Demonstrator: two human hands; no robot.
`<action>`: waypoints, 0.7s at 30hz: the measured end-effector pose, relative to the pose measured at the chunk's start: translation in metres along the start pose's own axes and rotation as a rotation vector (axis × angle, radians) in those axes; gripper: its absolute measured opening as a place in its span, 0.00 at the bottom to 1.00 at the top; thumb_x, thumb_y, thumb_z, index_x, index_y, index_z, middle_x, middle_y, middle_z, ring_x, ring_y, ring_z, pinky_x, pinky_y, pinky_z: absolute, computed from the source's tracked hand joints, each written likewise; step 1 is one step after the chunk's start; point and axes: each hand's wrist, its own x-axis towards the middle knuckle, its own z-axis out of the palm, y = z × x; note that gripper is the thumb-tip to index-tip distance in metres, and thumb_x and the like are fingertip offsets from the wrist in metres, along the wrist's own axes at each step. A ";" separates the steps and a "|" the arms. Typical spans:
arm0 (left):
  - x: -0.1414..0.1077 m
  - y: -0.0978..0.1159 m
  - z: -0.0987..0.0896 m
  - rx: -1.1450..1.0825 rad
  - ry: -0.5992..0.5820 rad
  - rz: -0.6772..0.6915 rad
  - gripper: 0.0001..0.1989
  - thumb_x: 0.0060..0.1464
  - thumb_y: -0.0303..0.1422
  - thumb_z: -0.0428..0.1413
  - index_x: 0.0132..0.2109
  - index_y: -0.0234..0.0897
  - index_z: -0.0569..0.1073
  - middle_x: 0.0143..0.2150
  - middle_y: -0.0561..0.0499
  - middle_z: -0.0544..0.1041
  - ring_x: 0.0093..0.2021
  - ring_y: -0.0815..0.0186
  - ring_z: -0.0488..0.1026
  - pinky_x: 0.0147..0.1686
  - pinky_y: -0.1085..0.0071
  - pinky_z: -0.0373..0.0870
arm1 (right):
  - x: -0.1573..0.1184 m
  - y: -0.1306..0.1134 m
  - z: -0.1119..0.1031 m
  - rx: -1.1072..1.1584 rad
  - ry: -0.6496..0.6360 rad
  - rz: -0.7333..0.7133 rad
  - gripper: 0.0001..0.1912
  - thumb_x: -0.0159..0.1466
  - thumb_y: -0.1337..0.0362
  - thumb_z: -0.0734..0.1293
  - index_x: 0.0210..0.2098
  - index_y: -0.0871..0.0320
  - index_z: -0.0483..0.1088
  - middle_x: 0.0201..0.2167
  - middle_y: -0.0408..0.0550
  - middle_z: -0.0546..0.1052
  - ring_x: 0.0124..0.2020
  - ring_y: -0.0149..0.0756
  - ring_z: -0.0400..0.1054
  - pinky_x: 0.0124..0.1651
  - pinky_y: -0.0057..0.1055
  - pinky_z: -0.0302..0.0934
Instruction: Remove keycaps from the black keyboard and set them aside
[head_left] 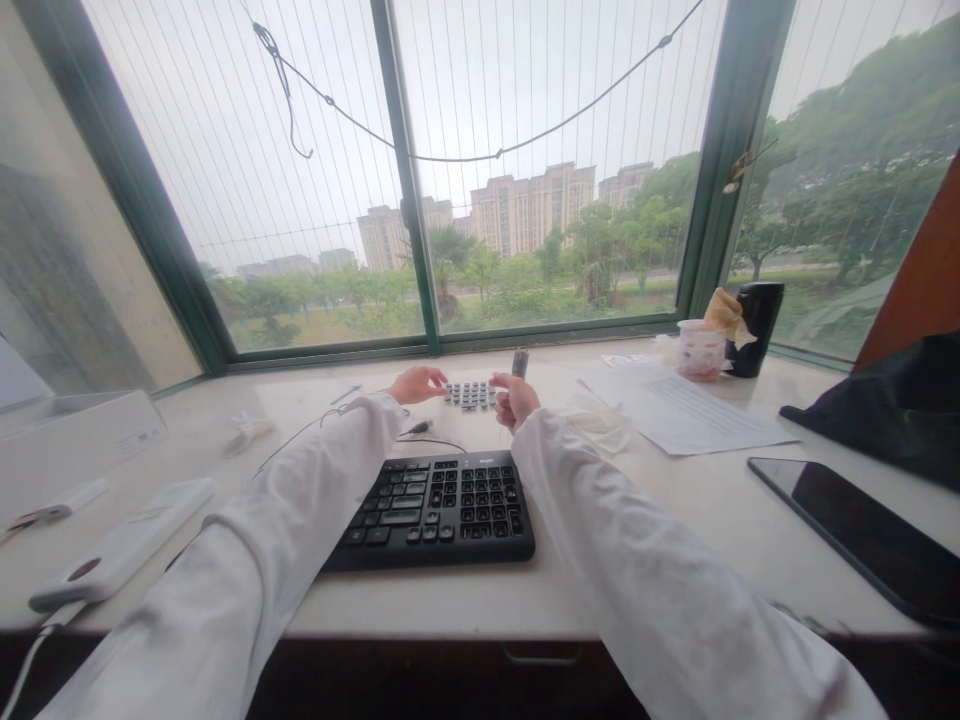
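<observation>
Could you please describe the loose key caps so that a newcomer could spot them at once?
Under the big window, a white desk bears a black keyboard. Beyond it, between left hand and right hand, lie the key caps, loose in rows, unlike the fitted keys.

White desk below a window, with a black keyboard and loose keys on it

The desk (450, 605) holds the keyboard (442, 510) near its front edge, with the small keys (470, 395) laid in rows beyond it. To the left lie a white power strip (124, 545) and an open white box (82, 430); to the right, printed paper (675, 405), a phone (862, 530), a cup (701, 352) and a black bottle (756, 325).
</observation>
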 end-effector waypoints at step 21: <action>-0.140 0.103 -0.034 -0.571 -0.081 0.211 0.22 0.55 0.48 0.57 0.31 0.31 0.79 0.23 0.52 0.73 0.22 0.75 0.62 0.23 0.78 0.57 | -0.047 0.008 0.040 0.307 -0.326 -0.106 0.26 0.64 0.44 0.62 0.22 0.56 0.53 0.15 0.36 0.56 0.18 0.26 0.54 0.22 0.23 0.54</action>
